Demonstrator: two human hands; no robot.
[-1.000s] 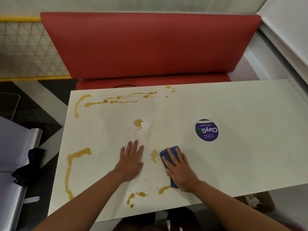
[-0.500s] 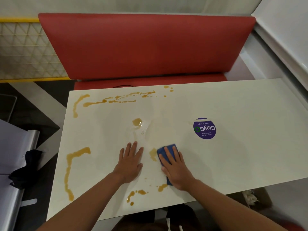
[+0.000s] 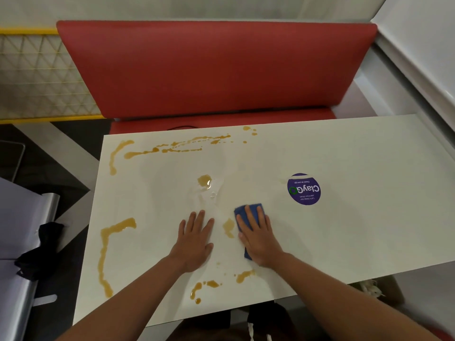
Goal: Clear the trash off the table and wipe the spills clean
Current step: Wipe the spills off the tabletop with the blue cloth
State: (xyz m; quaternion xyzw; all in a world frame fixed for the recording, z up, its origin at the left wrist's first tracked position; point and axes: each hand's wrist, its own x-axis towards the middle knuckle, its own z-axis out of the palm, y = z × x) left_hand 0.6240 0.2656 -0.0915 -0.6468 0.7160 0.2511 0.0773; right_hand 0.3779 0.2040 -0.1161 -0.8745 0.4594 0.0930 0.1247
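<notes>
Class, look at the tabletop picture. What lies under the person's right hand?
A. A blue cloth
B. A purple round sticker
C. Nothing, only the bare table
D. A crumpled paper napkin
A: the right hand lies flat with straight fingers on the blue cloth, which shows beyond the fingertips and beside the palm, while the purple sticker sits apart, farther right on the table.

Long red padded bench seat (image 3: 216, 67) stood behind the white rectangular table (image 3: 357, 230). Yellow-framed lattice partition (image 3: 37, 72) to the left over dark floor (image 3: 73, 134). White sloping ledge (image 3: 418, 52) ran along the right. Grey metal unit (image 3: 22, 217) at left edge.
</notes>
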